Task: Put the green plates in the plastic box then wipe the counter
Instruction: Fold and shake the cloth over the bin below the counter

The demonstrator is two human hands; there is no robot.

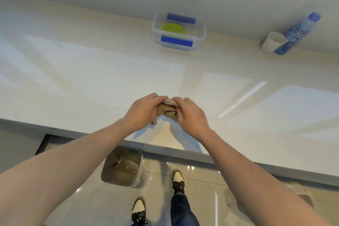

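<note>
— Above the counter (91, 64), near its front edge, what are the hands doing?

— Both hold one cloth (169, 110). The left hand (145, 109) comes in from the lower left, forearm stretched long and bare, knuckles up, fingers curled together and pinched on the cloth's left side. A corner of cloth hangs out below that palm.

— And the right?

— The right hand (190, 113) reaches in from the lower right, wrist bent slightly inward, back of the hand facing up. Its fingers are bunched together and clamped on the cloth's right side, thumb tips of both hands nearly meeting over the top fold.

— Is the cloth touching the counter?

— I cannot tell; it is crumpled between the hands, brownish, with a paler patch on top.

— Where are the plates?

— Green plates (172, 28) lie inside the box (199, 31), how many I cannot tell. The box sits at the back of the counter, against the wall, well beyond the hands and a little to their right. It has clear walls, no lid on, and a blue clip on its near and far sides.

— Anything else on the counter?

— A cup (272, 42) at the back right corner, touching a blue bottle (295, 35) that appears tilted.

— Below the counter?

— A bin (122, 168) on the floor, just under the front edge, beside the person's shoes (178, 180).
</note>
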